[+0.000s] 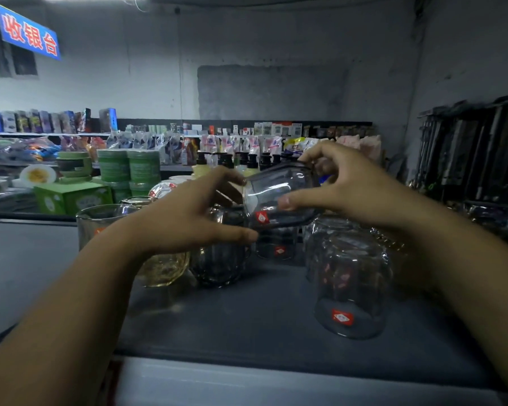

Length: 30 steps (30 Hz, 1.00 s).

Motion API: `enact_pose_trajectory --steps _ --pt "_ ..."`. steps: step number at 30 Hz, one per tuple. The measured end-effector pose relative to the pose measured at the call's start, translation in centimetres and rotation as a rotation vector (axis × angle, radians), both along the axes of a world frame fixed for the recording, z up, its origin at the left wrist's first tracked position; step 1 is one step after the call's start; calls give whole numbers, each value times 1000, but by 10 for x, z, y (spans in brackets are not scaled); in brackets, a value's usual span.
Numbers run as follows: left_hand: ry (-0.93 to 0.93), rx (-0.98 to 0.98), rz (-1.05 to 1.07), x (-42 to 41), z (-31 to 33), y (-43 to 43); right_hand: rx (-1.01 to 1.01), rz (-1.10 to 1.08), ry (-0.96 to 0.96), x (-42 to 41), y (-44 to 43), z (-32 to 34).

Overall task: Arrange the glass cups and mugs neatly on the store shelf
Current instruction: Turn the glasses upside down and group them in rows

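Note:
A clear glass cup [279, 194] with a red sticker is tilted on its side in the air above the shelf top [247, 315]. My right hand [343, 186] pinches it between thumb and fingers. My left hand [194, 212] reaches in from the left, fingertips at the cup's base and rim, fingers mostly straight. Below stand other glasses: a dark ribbed mug [220, 259], a yellowish glass [165, 268], a clear cup [100, 227] at the left, and an upturned glass [352, 288] with a red sticker at the right.
Green tubs [129, 168] and a green box [71, 197] stand behind the glasses. Pump bottles [241, 162] line the back. More glassware [493, 218] sits at the far right under a dark rack [469, 156]. The shelf's pale front edge [276, 379] runs below.

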<state>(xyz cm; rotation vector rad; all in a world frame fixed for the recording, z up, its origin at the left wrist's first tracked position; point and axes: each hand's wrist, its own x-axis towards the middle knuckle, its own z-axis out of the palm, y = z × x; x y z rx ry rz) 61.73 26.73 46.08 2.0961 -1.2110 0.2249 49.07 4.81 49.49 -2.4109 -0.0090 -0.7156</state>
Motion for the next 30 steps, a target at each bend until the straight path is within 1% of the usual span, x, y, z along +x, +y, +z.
enact_pose_trajectory --steps 4,9,11,17,21,27,30 --pt "-181 139 87 3 -2 0 -140 -30 77 10 4 4" --pt "-262 247 129 5 -3 3 -245 -35 189 19 8 23" --pt "-276 290 152 6 -4 3 -287 -20 237 19 12 32" --pt "-294 305 163 6 -5 4 -456 -11 349 25 25 59" --pt "-290 299 155 7 -5 4 -490 -3 420 28 26 71" --pt "-298 308 162 7 -5 4 -628 -21 522 42 36 60" --pt "-304 306 158 7 -5 3 -675 -44 530 48 39 48"
